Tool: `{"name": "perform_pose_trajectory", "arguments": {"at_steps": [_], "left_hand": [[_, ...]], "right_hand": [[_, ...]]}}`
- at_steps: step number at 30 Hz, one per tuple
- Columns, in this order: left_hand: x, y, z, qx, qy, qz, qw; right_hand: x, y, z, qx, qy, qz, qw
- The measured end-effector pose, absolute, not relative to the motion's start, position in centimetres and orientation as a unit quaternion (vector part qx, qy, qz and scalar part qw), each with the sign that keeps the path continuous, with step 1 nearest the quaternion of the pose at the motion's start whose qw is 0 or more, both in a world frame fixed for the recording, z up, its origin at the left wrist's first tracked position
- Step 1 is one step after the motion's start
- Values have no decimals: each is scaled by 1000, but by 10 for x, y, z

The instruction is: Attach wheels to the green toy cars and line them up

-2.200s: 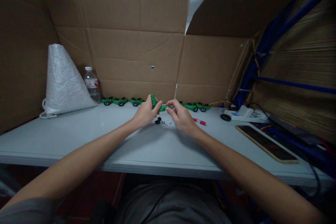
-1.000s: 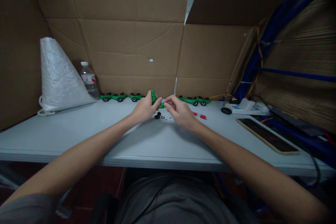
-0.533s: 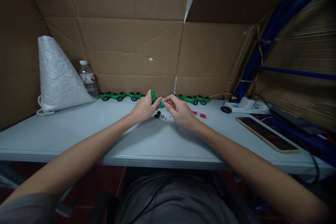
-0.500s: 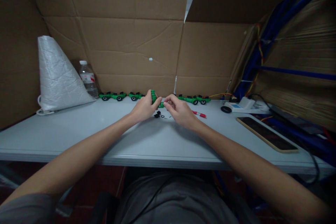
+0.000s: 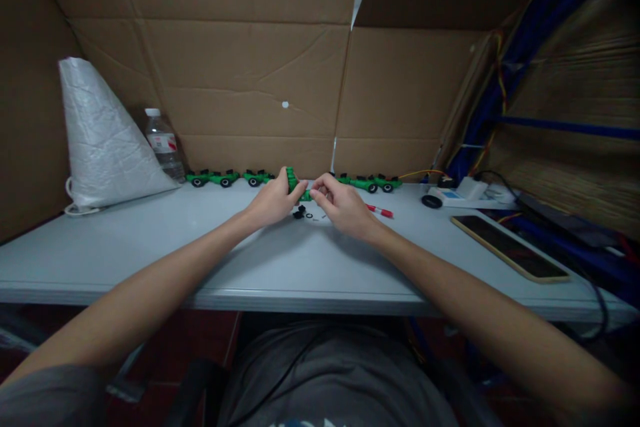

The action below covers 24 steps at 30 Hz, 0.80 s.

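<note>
Over the middle of the table, my left hand [image 5: 276,198] is closed around a green toy car body [image 5: 291,179]. Part of that body shows past my thumb, and the rest is hidden by my fingers. My right hand [image 5: 340,205] pinches at its right end; whatever lies between those fingertips is too small to make out. Just below my hands lie small black parts [image 5: 299,212], a little black ring [image 5: 309,216] and tiny thin pieces. A red marker [image 5: 380,211] rests to the right of my right hand.
Green toy cars [image 5: 213,178] line the back of the table [image 5: 150,247], with more on the right [image 5: 373,183]. At the left stand a silver bag [image 5: 107,147] and a water bottle [image 5: 163,143]. Rightward are a power strip [image 5: 465,195], a black round cap [image 5: 431,201] and a phone [image 5: 510,247].
The whole view has shifted slightly, with things on the table appearing a little higher. My right fingertips have closed up slightly at the end of the green car body; my left hand keeps its hold.
</note>
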State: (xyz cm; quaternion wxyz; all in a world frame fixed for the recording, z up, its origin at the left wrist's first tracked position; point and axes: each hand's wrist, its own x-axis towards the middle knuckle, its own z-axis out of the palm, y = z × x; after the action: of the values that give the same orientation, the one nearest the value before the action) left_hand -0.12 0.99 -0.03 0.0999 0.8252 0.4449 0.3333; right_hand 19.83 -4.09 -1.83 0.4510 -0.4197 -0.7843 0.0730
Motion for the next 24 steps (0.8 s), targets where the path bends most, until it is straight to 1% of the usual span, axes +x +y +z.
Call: {"name": "perform_pose_trajectory", "arguments": {"at_steps": [24], "left_hand": [[0,4,5,828,429,346,104]], "right_hand": [[199,-39,-20,-419,-781,84,456]]}}
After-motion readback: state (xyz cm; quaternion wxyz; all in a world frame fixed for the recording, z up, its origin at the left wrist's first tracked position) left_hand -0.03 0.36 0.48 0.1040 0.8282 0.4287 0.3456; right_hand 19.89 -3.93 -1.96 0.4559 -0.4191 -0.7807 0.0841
